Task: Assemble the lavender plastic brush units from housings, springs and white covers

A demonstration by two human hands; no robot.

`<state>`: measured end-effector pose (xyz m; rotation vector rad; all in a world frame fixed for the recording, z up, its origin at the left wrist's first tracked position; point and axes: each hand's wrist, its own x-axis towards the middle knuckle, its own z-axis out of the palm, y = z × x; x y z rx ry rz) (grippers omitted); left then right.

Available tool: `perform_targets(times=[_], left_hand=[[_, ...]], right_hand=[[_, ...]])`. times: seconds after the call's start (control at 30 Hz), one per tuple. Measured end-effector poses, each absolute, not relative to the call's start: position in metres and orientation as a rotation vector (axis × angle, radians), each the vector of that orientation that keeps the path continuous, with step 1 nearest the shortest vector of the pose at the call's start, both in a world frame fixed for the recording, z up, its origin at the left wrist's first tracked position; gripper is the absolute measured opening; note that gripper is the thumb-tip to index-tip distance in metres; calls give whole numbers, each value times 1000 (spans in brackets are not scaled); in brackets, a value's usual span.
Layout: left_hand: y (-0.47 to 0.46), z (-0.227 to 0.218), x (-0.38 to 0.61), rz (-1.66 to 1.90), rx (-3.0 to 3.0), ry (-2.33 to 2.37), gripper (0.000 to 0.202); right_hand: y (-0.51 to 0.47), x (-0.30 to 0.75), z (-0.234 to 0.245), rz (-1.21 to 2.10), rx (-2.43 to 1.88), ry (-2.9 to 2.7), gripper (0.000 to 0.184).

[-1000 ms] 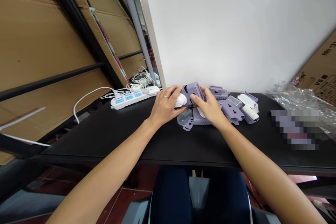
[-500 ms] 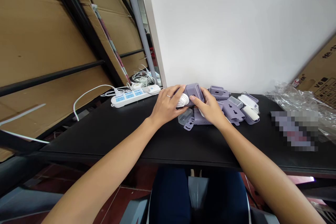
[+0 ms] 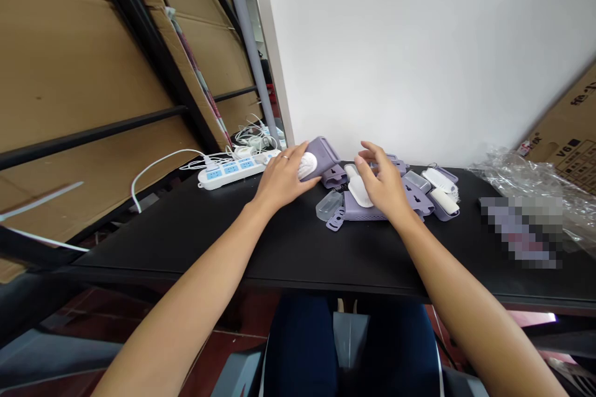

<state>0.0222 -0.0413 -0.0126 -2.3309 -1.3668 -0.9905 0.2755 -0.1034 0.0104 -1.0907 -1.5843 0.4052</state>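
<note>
Gripping a purple device [image 3: 321, 155] with a round white head, the left hand [image 3: 279, 180] is seen in the head view just right of the white power strip [image 3: 230, 170], its fingers curled round the tilted body. The right hand [image 3: 384, 183] is held farther right of the power strip, fingers spread and loose, with nothing grasped. A heap of purple parts [image 3: 363, 211] is partly covered by it on the black table [image 3: 233, 242]. A clear cap [image 3: 328, 205] lies between the power strip and that heap.

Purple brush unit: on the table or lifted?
Lifted: the left hand grips the purple brush unit clear of the black table.
</note>
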Motion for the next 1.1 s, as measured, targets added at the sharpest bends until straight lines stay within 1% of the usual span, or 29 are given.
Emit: perform_targets(times=[0.17, 0.3, 0.37, 0.53, 0.63, 0.7, 0.8, 1.0, 1.1], left_hand=[[-25, -11, -10, -928, -2321, -1690, 87], [-26, -5, -21, -728, -2313, -1987, 82], [-28, -3, -21, -627, -2314, -2058, 81], [-27, -2, -21, -508, -2247, -2164, 84], [-22, -4, -23, -383, -2241, -2209, 81], [-19, -6, -24, -323, -2240, -2236, 78], [-19, -9, -24, -365, -2210, -2196, 74], [-32, -12, 6, -644, -2192, -1776, 50], [-28, -15, 40, -742, -2319, -1647, 46]], right_hand=[[-95, 287, 11, 345, -1158, -1520, 42], [-93, 290, 12, 306, -1202, -1505, 41], [-94, 291, 13, 298, -1225, -1499, 43], [-93, 294, 16, 276, -1261, -1521, 42], [-93, 294, 15, 263, -1368, -1608, 40], [-96, 291, 15, 229, -1477, -1718, 42], [-103, 284, 14, 98, -1626, -1907, 50], [-113, 276, 15, -88, -1802, -2116, 53], [-113, 275, 14, -132, -1828, -2139, 54]])
